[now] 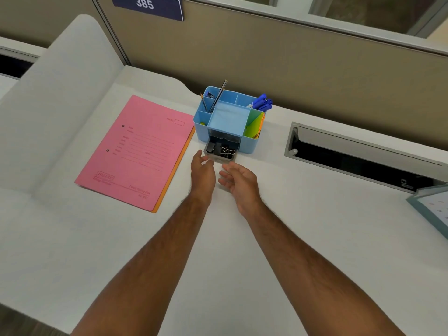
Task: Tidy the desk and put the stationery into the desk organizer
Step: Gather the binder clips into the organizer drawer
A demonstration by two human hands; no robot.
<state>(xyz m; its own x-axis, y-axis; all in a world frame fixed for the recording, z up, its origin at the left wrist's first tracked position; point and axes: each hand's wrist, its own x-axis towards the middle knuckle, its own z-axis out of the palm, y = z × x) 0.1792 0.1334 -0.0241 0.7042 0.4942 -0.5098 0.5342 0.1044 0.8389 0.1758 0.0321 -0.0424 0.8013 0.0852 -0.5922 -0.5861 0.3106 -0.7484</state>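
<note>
A light blue desk organizer stands at the back of the white desk. Its clear drawer is pulled out at the front and holds black binder clips. Pencils lean in its back left compartment, blue pens stick out at the back right, and coloured sticky notes fill the right slot. My left hand lies with relaxed fingers at the drawer's front left corner. My right hand hovers just before the drawer, fingers loose, holding nothing.
A pink file folder lies flat to the left of the organizer, an orange one under it. A grey cable tray opening is sunk in the desk at right. A framed board juts in at the right edge. A partition wall runs behind.
</note>
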